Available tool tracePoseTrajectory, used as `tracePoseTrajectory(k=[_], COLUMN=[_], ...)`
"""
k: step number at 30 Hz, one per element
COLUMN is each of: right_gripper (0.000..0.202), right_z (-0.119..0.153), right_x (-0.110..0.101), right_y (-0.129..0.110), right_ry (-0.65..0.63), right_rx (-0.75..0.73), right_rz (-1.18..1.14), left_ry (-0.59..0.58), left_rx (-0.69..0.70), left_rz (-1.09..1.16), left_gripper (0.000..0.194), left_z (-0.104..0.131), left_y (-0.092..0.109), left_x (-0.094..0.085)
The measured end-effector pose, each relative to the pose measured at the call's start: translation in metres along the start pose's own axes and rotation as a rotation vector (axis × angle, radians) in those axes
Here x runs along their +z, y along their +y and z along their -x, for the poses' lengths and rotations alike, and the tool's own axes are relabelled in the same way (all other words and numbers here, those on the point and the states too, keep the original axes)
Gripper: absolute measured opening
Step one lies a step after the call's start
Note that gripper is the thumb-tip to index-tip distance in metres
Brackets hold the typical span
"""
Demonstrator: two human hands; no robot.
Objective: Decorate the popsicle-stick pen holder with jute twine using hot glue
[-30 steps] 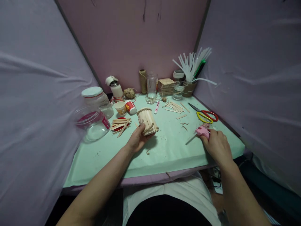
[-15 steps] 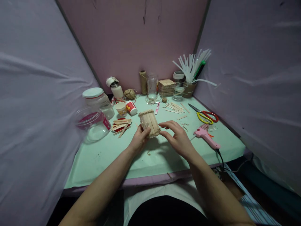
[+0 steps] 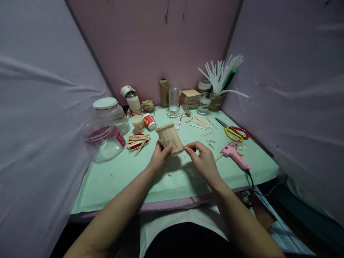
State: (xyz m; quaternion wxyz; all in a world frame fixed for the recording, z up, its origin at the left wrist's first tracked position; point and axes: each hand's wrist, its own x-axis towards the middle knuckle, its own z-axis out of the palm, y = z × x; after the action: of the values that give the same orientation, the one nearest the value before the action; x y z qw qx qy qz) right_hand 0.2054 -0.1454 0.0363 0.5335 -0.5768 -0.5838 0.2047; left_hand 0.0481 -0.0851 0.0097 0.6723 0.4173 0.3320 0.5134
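Observation:
A small holder of upright popsicle sticks (image 3: 173,139), with braided twine round its top and bottom rims, is held tilted above the table. My left hand (image 3: 160,157) is closed round its left and lower side, thumb on the front; the other fingers are hidden behind it. At the lower right corner my right hand (image 3: 200,157) pinches thumb and forefinger together, touching the twine edge; what lies between the fingertips is too small to make out. A short twine scrap (image 3: 169,174) lies on the table below.
To the right lie a pink glue gun (image 3: 236,156) with its cord and scissors (image 3: 233,130). Loose popsicle sticks (image 3: 200,123) and a pink cutter (image 3: 180,122) lie behind the holder. Clear jars (image 3: 110,143), a stick pile (image 3: 137,142) and paper cups (image 3: 138,123) stand left.
My right thumb and forefinger, apart before, have come together at the holder's lower right corner. The holder has tilted a little more to the left in my left hand.

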Motion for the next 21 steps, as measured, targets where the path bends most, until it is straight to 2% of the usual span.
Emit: tracePoseTrajectory(k=[6,12,17,21], right_gripper=[0.015,0.016,0.021,0.031], right_z=[0.002,0.000,-0.007,-0.023], right_x=[0.002,0.003,0.001,0.003], right_y=[0.001,0.001,0.011,0.020], right_ry=[0.051,0.029,-0.062,-0.263], right_rx=[-0.034,0.046,0.217,0.417], right_rz=[0.036,-0.039,-0.194,-0.460], left_ry=[-0.054,-0.063,-0.059,-0.068], left_rx=[0.083,0.105,0.020,-0.162], left_rz=[-0.055,-0.075,-0.006,0.083], left_gripper=[0.062,0.059,0.058,0.056], left_z=[-0.003,-0.005,0.001,0.001], left_y=[-0.010,-0.013,-0.005,0.006], left_x=[-0.009,-0.012,-0.005,0.000])
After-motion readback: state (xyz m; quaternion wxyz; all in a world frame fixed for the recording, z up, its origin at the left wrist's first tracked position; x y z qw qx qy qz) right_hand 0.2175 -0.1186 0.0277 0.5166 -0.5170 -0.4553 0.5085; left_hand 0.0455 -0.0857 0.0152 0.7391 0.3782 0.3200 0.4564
